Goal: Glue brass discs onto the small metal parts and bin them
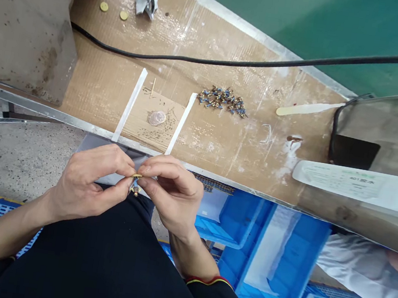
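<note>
Just in front of the bench's near edge, my left hand [96,181] and my right hand [170,192] meet fingertip to fingertip. Between them they pinch a small brass-and-blue metal part [136,184], its yellowish top held level and its blue body hanging below. Fingers cover much of it. On the cardboard-covered bench, a pile of similar brass-and-blue parts [222,99] lies beyond my right hand. Closer in, between two white tape strips, are a round clear blob [157,118], dark scattered bits [165,127] and a thin brass rod [152,88].
A black cable [196,60] crosses the bench. A white bottle [360,185] lies at right beside a pale flat stick [308,108]. A crumpled grey wad [146,2] sits at the back. Blue crates [280,259] stand below the edge; a person's pale clothing [360,265] shows at right.
</note>
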A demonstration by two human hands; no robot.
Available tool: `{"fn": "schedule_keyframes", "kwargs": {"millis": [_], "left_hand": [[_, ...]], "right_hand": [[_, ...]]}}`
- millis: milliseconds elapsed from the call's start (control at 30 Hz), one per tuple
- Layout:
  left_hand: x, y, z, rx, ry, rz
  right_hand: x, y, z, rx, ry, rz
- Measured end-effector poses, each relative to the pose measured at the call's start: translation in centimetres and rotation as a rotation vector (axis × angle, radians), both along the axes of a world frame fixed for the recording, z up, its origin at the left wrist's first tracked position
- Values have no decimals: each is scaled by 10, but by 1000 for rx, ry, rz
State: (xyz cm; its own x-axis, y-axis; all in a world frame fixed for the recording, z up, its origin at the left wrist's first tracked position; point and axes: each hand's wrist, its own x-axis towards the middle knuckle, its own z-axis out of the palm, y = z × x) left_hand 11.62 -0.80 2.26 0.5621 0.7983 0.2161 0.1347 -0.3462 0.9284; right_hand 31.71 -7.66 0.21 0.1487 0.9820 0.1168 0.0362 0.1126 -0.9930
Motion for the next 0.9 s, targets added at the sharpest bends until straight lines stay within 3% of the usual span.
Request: {"fn": "schedule_keyframes", "kwargs": {"millis": [200,300,367,433,533,633,733,900], "left_hand": [[-2,1,0,90,22,-44],[-2,-1,-3,27,6,-18],[-1,-3,-8,-145,-14,40],[-1,-4,-13,-428,-95,68],[-2,-4,-19,-903,-307,8],[-1,-4,-21,-1245,-415,-34],[2,-6,-20,-1396,-415,8],[7,-8,-17,-1477,-420,27]], "right_hand": [[-2,-5,2,-12,-35,-12],[-1,-6,1,-27,-63,-13],[-1,-4,1,-51,-52,-3],[-2,-1,2,-75,11,21],[-4,2,2,-99,128,28],[-7,3,-1,-145,187,20],[-8,3,-5,-169,246,36],[-8,3,-9,-180,265,60]]}}
